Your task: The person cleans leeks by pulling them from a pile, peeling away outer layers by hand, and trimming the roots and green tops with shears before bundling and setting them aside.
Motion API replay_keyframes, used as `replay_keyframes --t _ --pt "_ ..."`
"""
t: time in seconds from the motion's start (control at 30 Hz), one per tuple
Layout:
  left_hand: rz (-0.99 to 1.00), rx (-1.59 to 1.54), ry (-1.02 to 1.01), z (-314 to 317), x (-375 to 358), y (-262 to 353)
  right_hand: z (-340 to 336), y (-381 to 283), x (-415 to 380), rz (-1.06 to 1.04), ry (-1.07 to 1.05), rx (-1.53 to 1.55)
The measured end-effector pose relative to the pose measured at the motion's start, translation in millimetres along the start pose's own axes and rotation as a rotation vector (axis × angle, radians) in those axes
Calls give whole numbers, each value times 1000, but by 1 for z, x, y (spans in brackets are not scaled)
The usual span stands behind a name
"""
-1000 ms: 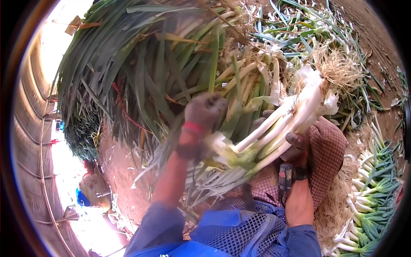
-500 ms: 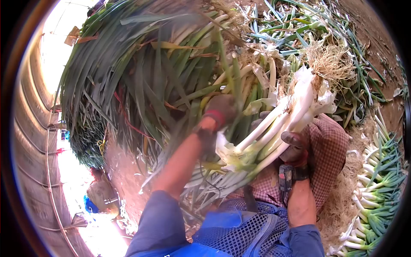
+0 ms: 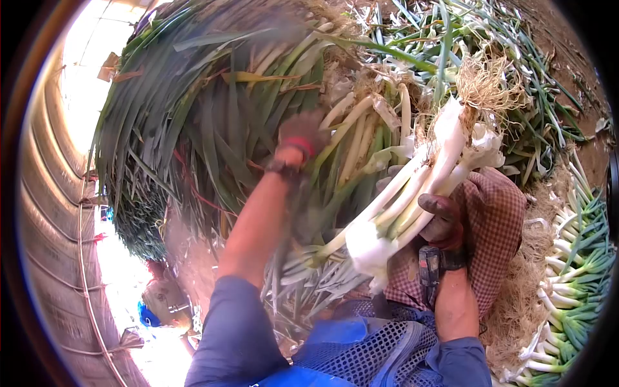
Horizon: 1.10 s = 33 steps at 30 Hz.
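Observation:
My right hand (image 3: 443, 220), in a dark glove, is wrapped round a bunch of large green onions (image 3: 412, 193). Their bushy pale roots (image 3: 487, 87) point up and to the right, and a loose white sheath (image 3: 371, 248) hangs at the lower part of the stalks. My left hand (image 3: 302, 133), gloved with a red cuff, is over the big pile of green onions (image 3: 213, 109); motion smears its fingers. Just right of it lie pale stalks (image 3: 358, 138) from the pile.
Stripped leaves and peelings (image 3: 412, 32) heap up at the top right. Cleaned green onions (image 3: 567, 284) lie in a row along the right, beside a mat of cut roots (image 3: 516, 329). A person (image 3: 164, 297) is far off at the lower left, near the curved tunnel wall (image 3: 55, 226).
My left hand has moved up and left, away from the bunch. Green leaf strips now show above the roots. The white sheath hangs lower; my right hand keeps its grip on the bunch.

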<state>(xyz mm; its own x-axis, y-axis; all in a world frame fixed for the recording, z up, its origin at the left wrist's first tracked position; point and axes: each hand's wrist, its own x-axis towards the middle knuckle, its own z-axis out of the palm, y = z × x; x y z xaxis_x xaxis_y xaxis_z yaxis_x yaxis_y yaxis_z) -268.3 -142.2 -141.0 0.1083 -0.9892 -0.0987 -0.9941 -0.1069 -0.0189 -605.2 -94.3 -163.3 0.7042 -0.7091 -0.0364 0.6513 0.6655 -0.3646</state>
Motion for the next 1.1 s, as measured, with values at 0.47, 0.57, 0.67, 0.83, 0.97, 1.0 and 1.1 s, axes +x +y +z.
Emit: replay_keyframes --t 0.47,0.57,0.67,0.83,0.97,1.0,1.1 --pt "-121 -36 -442 -74 -205 -27 -16 -1 2 58 18 -49" --pt "-65 -286 -212 -71 -158 -11 -10 -1 4 27 22 -12" --pt "-197 -243 -50 -19 -86 1 -16 1 1 20 46 -4" --pt "-439 -99 -333 -8 -27 20 -24 3 -3 -26 111 -50" --pt "-383 -79 -249 2 -37 18 -59 27 -5 -34 117 -5" --pt "-317 21 -188 3 -41 22 -59 27 -5 -40 82 -20" --pt "-384 -49 -137 10 -41 26 -33 11 -6 76 222 -150"
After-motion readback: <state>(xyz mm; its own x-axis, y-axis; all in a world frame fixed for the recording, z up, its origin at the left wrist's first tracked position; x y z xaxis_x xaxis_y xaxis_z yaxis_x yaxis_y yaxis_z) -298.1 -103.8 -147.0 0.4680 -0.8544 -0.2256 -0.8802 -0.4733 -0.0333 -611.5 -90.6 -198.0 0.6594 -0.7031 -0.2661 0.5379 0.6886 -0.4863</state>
